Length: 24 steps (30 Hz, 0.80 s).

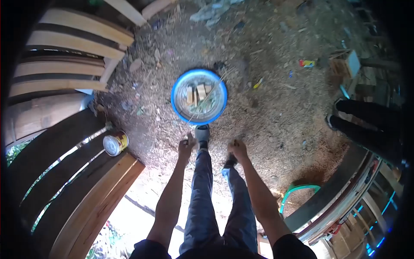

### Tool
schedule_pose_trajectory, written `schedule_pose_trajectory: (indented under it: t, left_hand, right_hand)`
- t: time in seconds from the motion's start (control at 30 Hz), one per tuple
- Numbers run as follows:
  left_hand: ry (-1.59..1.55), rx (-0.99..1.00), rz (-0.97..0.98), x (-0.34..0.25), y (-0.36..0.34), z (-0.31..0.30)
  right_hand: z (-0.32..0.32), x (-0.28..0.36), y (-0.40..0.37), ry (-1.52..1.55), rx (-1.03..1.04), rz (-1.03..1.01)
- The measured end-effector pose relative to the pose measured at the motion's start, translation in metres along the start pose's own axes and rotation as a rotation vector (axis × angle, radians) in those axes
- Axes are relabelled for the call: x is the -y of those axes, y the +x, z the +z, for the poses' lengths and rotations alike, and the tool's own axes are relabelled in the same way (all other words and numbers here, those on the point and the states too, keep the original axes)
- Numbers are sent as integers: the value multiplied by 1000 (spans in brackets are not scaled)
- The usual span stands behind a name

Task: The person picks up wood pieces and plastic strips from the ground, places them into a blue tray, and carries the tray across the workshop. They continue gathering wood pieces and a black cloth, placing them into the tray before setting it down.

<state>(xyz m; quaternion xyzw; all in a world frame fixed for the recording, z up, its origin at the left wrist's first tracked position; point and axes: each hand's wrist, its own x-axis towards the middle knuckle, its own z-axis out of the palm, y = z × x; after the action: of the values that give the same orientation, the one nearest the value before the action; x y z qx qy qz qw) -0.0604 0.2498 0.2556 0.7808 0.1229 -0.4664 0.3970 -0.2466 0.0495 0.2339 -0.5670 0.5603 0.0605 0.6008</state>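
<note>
My left hand [186, 147] hangs in the air beside my left shoe, its fingers loosely bent and a little apart, with nothing seen in it. On the other side, my right hand [237, 149] is held over my right foot; its fingers look curled but are smeared by motion. Just beyond my left shoe [202, 133], a round basin with a blue rim [175, 108] rests on the ground. Several short blocks of wood [201, 91] lie in it, along with thin stalks and some green scraps. Both hands are apart from the basin.
A labelled tin [113, 145] stands by the slatted planks [86, 185] on the left. Dirt ground [267, 116] is strewn with chips and wrappers [307, 63]. At the right are another person's legs [360, 123], a wooden box [345, 63] and a green curved tube [297, 188].
</note>
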Motion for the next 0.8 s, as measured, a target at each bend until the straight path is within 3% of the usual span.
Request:
schedule_pose_trajectory:
  t: [0.07, 0.13, 0.2, 0.27, 0.33, 0.4, 0.47, 0.53, 0.6, 0.7, 0.73, 0.8]
  left_hand:
    - [-55, -185, 80, -22, 34, 11]
    - [-62, -119, 88, 11, 107, 9]
    - [-228, -93, 67, 37, 177, 14]
    - [-202, -142, 120, 75, 246, 20]
    - [-212, -101, 154, 52, 267, 22]
    - [-288, -131, 189, 81, 310, 30]
    - [-257, -89, 170, 66, 301, 35]
    - [-240, -45, 179, 76, 305, 35]
    - [-163, 38, 394, 83, 306, 32]
    - [262, -103, 391, 71, 268, 18]
    - [308, -94, 476, 70, 252, 9]
    - [180, 22, 449, 76, 222, -6]
  right_hand:
    - [32, 21, 41, -7, 142, 143]
    - [91, -45, 120, 75, 132, 20]
    - [131, -21, 163, 6, 138, -156]
    - [168, 9, 184, 42, 41, -236]
    - [207, -7, 231, -92, 2, -271]
    - [227, 1, 253, -244, 55, -190]
    - [248, -13, 265, -254, -41, -346]
    - [252, -20, 267, -315, 24, -367]
    - [243, -9, 258, -376, 73, -408]
    - [212, 14, 208, -426, 161, -176]
    - [201, 14, 191, -432, 146, -159]
    - [163, 35, 148, -528, 274, 11]
